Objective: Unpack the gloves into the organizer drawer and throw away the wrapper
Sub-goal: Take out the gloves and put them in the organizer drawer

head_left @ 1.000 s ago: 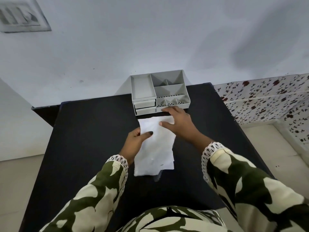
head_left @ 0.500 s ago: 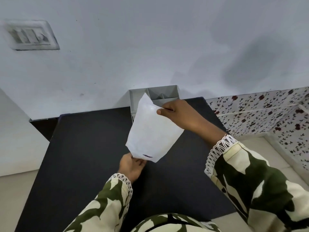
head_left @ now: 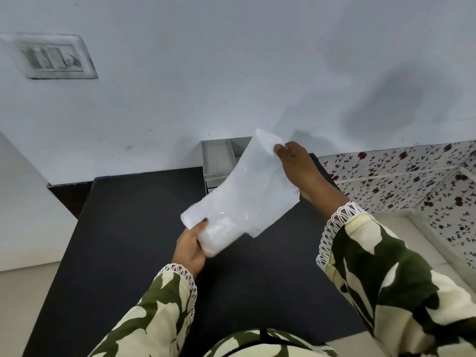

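Observation:
A white paper wrapper point(head_left: 253, 191) hangs tilted in the air above the black table point(head_left: 134, 228). My right hand point(head_left: 296, 168) pinches its upper corner. My left hand point(head_left: 190, 247) grips the lower end, where a translucent folded bundle of gloves point(head_left: 219, 234) sticks out of the wrapper. Behind the wrapper, against the wall, stands the grey organizer point(head_left: 217, 158); only its left compartment and part of its drawer fronts show, the rest is hidden by the wrapper.
A switch plate point(head_left: 55, 59) sits on the pale wall at upper left. Flower-patterned tiles point(head_left: 401, 173) run along the right side beyond the table's edge. Pale floor lies at both sides of the table.
The wrapper has been lifted off the table and tilted, my right hand rising with its top corner. My left hand now grips the lower end, where the glove bundle shows.

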